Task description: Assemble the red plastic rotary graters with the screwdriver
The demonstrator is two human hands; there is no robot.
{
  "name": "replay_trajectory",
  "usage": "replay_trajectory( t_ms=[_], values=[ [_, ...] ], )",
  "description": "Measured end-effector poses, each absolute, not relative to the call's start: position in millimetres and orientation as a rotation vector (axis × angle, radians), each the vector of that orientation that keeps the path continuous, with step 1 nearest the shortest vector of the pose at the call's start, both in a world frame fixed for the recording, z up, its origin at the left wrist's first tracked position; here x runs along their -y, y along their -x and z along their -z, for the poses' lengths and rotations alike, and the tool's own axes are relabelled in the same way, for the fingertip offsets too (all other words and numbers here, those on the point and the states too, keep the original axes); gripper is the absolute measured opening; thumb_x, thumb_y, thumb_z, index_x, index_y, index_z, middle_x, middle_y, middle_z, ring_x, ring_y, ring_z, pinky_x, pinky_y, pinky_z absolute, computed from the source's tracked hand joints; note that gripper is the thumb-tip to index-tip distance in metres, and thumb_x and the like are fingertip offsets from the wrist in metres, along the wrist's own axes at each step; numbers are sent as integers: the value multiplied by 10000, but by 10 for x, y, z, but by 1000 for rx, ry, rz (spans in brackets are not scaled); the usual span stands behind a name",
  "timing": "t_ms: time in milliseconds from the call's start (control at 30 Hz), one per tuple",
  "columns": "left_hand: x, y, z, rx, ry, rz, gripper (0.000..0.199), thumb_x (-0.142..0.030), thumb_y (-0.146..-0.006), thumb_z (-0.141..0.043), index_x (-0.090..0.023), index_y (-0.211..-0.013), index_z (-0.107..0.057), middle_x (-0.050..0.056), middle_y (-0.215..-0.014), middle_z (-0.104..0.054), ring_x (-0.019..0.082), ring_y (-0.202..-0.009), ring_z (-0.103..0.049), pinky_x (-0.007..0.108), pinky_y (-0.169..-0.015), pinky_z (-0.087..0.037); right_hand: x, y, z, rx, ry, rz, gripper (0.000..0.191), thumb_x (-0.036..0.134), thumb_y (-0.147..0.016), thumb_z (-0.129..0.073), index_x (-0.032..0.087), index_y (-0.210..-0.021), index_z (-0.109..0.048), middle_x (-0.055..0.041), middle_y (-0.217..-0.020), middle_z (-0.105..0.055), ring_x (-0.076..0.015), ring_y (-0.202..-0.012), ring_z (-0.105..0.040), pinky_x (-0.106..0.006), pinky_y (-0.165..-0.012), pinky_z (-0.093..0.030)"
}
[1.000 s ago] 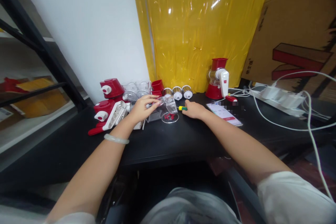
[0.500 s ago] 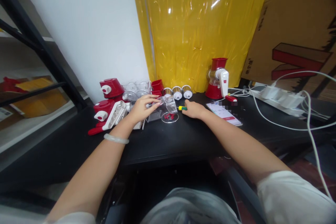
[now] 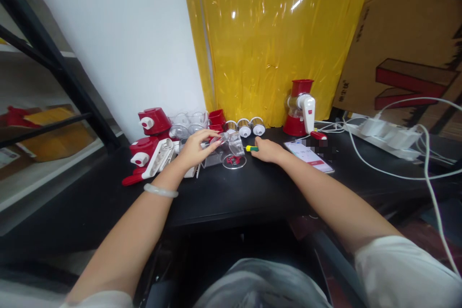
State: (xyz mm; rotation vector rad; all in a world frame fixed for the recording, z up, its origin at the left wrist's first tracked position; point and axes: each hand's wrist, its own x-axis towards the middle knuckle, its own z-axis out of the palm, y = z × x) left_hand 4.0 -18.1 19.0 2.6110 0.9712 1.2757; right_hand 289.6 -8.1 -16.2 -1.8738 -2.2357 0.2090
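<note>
The right hand [image 3: 267, 150] was closed, curled fingers around a yellow-and-green handle [image 3: 251, 148], its yellow end pointing at the clear plastic body [image 3: 236, 144] just beside it! Across from it, the left hand [image 3: 198, 148] bent over that same body, thumb and fingertips upon it, though whether they gripped or merely steadied it could not be told. The body sat midway along the black table [image 3: 231, 197], red showing through its round rim. Behind lay three metal drums [image 3: 244, 128] in a row; off to the right stood an assembled red-and-white grinder [image 3: 296, 124], with a lit phone [image 3: 308, 155] near the right hand
</note>
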Motion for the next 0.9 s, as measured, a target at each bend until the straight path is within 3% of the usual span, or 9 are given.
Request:
replay_trajectory(
  t_ms=[100,200,300,400,567,767,900],
  values=[
    [199,-38,-209,-1002,-2571,-1262,358,-511,-944,-626,-204,-1111,-707,109,-1176,-729,275,-1138,-683,456,-954,-591,31,-2959,165,2146,1807,-221,318,421,-889,-631,171,-1082,-588,-183,-1080,-740,-317,-974,-717,-337,-730,-488],
    [190,-21,-202,-1047,-2551,-1258,370,-506,-951,-610,-202,-1153,-671,114,-1194,-718,284,-1156,-679,470,-984,-576,-48,-3041,142,1876,1680,-305,262,398,-842,-721,198,-959,-599,-96,-899,-739,-241,-819,-705,-296,-672,-486],
    [168,-8,-179,-1061,-2518,-1241,427,-522,-947,-619,-208,-1237,-622,132,-1277,-696,298,-1210,-664,499,-1018,-555,-130,-3111,94,1455,1441,-552,284,407,-798,-777,207,-926,-620,6,-685,-660,-149,-597,-627,-246,-564,-475],
    [153,-8,-156,-1034,-2504,-1184,556,-544,-915,-664,-216,-1350,-553,165,-1364,-663,323,-1279,-636,532,-1046,-533,-189,-3166,44,1110,1178,-691,356,486,-761,-803,183,-882,-661,37,-569,-592,-102,-492,-552,-203,-478,-441],
    [174,-21,-136,-1108,-2558,-1028,798,-586,-815,-768,-217,-1466,-488,197,-1432,-629,376,-1333,-604,570,-1080,-500,-250,-3261,19,857,1003,-763,453,612,-759,-775,188,-752,-615,32,-504,-553,-86,-421,-508,-179,-374,-366],
    [204,-50,-91,-1277,-2580,-927,873,-596,-745,-825,-246,-1482,-516,145,-1336,-705,367,-1182,-702,511,-951,-582,-298,-3320,-11,701,863,-760,449,450,-704,-866,230,-795,-485,92,-517,-505,-69,-403,-479,-144,-338,-301],
    [203,-82,-69,-1231,-2663,-1086,872,-589,-719,-854,-246,-1457,-541,140,-1376,-679,348,-1220,-680,506,-1006,-559,-284,-3336,-47,648,791,-762,448,420,-718,-842,232,-751,-437,106,-510,-464,-57,-394,-459,-138,-336,-279]
  ],
)
